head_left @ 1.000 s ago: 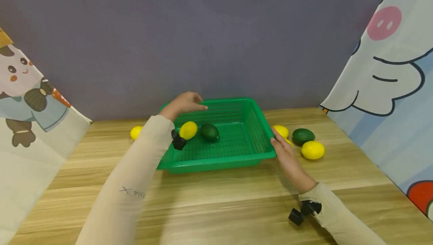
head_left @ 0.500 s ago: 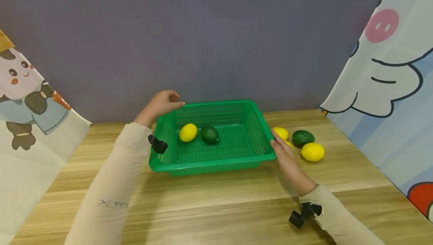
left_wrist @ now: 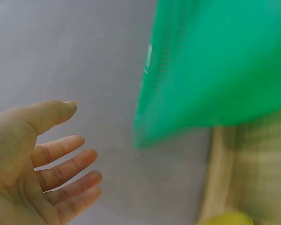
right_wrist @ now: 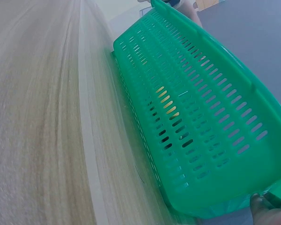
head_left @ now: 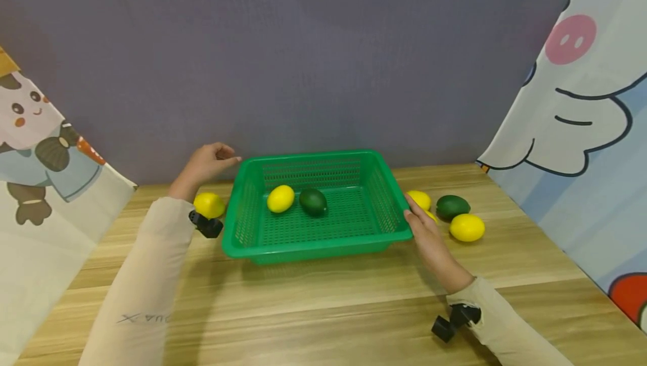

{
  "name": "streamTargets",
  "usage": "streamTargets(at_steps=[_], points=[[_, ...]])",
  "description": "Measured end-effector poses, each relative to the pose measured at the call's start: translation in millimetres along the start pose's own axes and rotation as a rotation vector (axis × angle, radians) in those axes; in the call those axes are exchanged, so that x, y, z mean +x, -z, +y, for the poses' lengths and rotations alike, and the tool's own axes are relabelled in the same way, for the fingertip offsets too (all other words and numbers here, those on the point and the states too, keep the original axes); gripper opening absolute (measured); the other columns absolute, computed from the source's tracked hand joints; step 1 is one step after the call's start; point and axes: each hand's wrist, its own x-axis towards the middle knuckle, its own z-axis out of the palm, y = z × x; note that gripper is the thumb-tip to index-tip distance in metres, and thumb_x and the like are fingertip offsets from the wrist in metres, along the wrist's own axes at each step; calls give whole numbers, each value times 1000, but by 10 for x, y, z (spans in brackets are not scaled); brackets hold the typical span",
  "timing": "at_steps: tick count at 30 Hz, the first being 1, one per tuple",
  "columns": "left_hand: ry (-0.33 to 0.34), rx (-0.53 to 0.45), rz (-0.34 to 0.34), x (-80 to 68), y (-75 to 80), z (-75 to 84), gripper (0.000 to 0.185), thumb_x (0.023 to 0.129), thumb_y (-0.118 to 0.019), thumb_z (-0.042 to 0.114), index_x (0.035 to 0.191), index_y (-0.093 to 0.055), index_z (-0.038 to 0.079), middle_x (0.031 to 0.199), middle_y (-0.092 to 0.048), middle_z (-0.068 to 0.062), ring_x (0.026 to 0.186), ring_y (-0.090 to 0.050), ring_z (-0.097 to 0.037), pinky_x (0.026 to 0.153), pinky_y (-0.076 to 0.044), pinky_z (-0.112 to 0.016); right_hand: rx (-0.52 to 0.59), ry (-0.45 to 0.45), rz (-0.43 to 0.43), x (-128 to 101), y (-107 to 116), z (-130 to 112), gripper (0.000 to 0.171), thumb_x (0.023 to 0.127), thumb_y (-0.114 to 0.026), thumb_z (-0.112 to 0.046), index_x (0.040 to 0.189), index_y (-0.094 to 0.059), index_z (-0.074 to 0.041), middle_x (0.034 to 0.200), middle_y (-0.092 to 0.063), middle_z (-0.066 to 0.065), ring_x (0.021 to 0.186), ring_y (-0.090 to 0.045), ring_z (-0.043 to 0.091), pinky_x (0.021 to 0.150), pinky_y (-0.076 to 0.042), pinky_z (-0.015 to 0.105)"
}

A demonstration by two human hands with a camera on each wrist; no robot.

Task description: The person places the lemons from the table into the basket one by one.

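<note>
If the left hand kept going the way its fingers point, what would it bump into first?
Probably the far left corner of the green basket: the left hand points right, fingertips just short of the rim. Depth is unclear; it might pass behind.

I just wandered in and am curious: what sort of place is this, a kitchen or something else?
Probably a staged recording corner, not a kitchen: a wooden table against a plain purple wall, cartoon-print cloths hung at both sides, and a green basket with lemons and dark green fruit.

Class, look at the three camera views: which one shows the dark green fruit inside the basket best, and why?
The head view: the dark green fruit lies whole and sharp on the basket floor beside a lemon. The left wrist view shows only a blurred basket wall; the right wrist view shows the slotted wall, with nothing behind it identifiable as the fruit.
</note>
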Motion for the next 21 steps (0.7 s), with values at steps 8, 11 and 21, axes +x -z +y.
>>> streamTargets(at_steps=[8, 11, 21], points=[[56, -4, -33, -98, -53, -372, 56, 96, -51, 38, 129, -44, -8, 128, -48, -29, 117, -45, -43, 98, -39, -56, 11, -6, -2, -8, -11, -2, 58, 104, -31, -28, 150, -9, -2, 156, -10, 13, 142, -12, 28, 114, -17, 44], [90, 19, -54, -122, -85, -503, 60, 97, -49, 38, 131, -41, -10, 130, -44, -32, 119, -42, -46, 99, -37, -58, 19, -10, -2, -15, -13, 2, 57, 104, -31, -27, 150, -9, -2, 156, -11, 13, 142, -13, 28, 114, -16, 45], [237, -10, -159, -165, -162, -827, 81, 95, -51, 39, 144, -13, -13, 144, -15, -40, 129, -19, -56, 104, -24, -65, 23, 0, 0, -3, -12, 10, 56, 104, -31, -28, 151, -11, -5, 156, -13, 11, 141, -18, 27, 113, -22, 41]])
